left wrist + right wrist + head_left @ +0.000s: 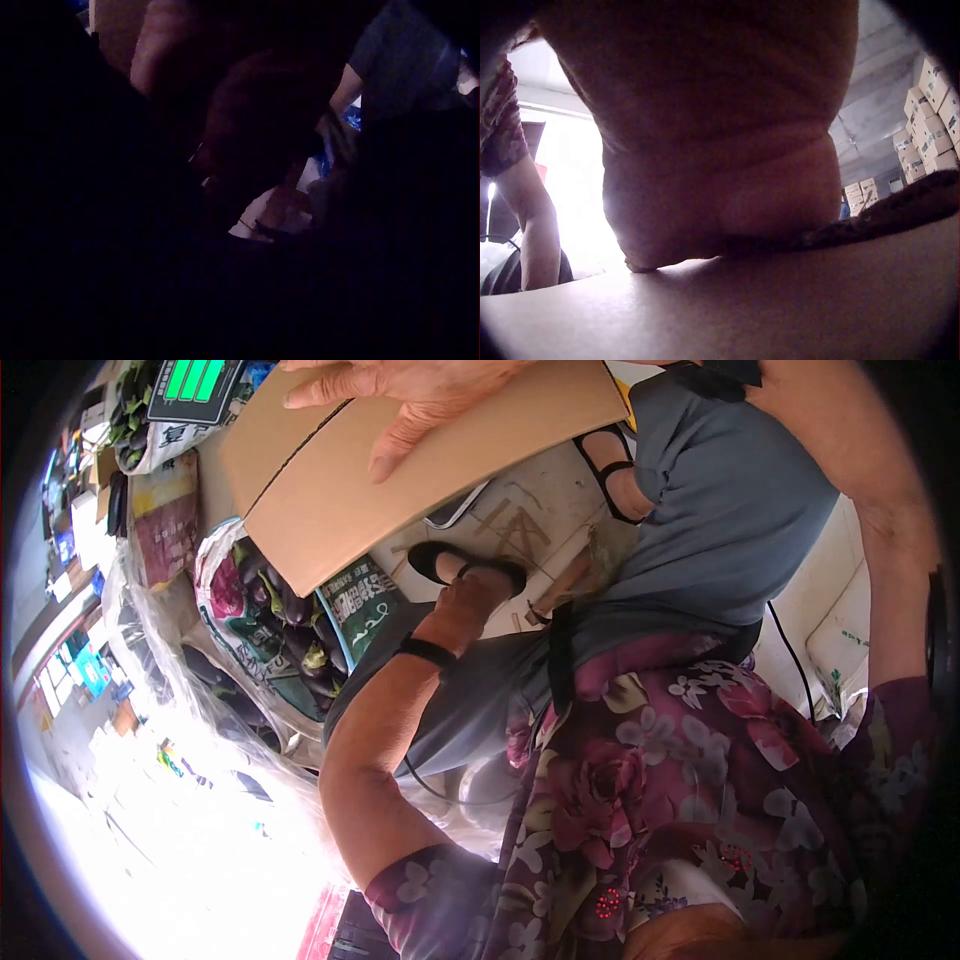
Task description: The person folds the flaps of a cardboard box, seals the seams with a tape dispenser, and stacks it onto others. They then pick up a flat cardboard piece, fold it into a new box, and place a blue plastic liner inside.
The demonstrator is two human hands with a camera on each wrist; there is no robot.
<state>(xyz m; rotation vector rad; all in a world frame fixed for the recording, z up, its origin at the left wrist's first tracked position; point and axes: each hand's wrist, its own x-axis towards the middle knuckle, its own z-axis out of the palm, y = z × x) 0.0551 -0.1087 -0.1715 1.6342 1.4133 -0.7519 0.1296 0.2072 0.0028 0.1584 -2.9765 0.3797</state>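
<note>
A brown cardboard box (400, 480) fills the top of the head view, with a dark slit between two of its panels. My right hand (430, 395) rests on it with the fingers spread and the thumb apart. Up close, the right wrist view has the heel of that hand against a smooth surface. My left hand (462, 605) reaches down below the box, close to a black shoe (432, 558). Its fingers are hidden in the head view, and the left wrist view is nearly dark, so I cannot tell what they hold.
Eggplants (285, 620) fill a printed sack left of the box, beside a green printed bag (362, 600). A scale display (193, 378) with green digits stands at the top left. Stacked cartons (930, 127) rise in the background. Clear plastic sheeting (150, 630) hangs at the left.
</note>
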